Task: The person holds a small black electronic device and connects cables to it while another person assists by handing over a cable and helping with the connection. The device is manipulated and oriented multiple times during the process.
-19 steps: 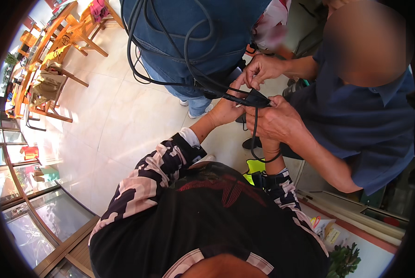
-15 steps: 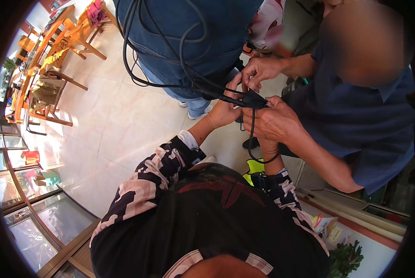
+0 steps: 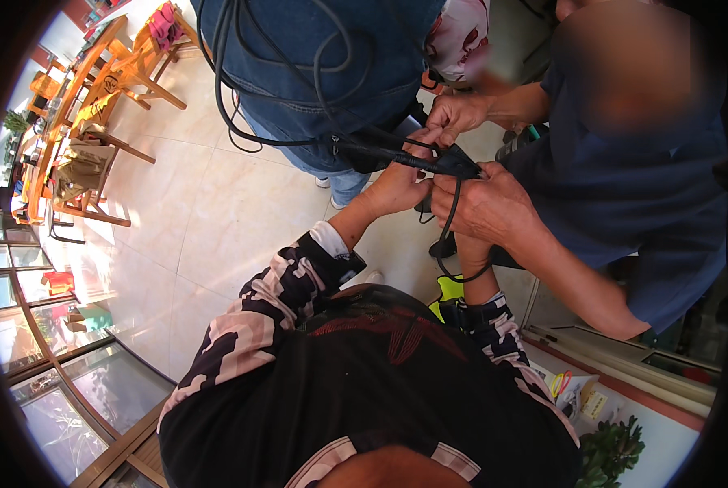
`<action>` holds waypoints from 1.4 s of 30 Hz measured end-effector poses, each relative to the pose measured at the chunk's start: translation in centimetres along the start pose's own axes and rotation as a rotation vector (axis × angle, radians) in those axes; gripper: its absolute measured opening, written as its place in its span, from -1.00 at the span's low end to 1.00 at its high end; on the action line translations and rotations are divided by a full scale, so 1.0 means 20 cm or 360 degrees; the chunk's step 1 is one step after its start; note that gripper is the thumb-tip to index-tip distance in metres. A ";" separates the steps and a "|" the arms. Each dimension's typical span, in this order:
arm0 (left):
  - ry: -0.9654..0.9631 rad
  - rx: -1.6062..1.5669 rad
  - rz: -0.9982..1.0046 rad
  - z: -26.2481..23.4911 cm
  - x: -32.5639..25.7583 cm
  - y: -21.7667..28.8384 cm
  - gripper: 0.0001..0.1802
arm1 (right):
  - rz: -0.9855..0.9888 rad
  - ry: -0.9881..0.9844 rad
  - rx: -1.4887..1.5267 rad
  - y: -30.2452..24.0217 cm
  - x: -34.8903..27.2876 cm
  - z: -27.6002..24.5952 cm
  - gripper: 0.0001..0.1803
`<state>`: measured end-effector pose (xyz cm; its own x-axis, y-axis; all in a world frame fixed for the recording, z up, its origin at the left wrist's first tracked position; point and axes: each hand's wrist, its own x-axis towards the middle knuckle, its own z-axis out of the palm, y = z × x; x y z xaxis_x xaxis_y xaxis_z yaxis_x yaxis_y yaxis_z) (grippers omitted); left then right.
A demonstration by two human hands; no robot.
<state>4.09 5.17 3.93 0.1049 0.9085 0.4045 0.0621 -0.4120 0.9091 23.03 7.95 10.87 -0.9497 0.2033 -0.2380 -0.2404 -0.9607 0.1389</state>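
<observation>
Our outstretched left hand [image 3: 398, 187] grips the cable [image 3: 407, 159] pointing right toward the wedge [image 3: 460, 163]; our hidden right hand we cannot tell.

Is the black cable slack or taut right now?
Slack: the black cable hangs in loose, curving loops against the blue denim garment.

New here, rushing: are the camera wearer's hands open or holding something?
Left hand: closed, holding the cable.
Right hand: hidden behind another person's hand; can't tell.
</observation>
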 end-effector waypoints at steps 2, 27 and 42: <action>-0.0090 0.0152 -0.0015 -0.01 -0.01 0.04 -0.08 | -0.0337 -0.0269 0.0378 0.08 0.00 -0.08 -0.62; 0.0033 -0.0558 -0.0326 -0.18 -0.37 0.01 -0.30 | 0.0026 -0.0302 -0.0973 -0.06 0.07 0.31 -0.49; 0.0004 -0.0579 -0.0340 -0.19 -0.41 -0.04 -0.39 | -0.0463 0.0353 -0.0341 -0.03 -0.15 0.31 -0.61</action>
<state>-0.54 -1.69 0.30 0.1253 0.9711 0.2033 -0.2724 -0.1633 0.9482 24.78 9.11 17.40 -0.7766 0.4486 -0.4423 -0.4228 -0.8917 -0.1619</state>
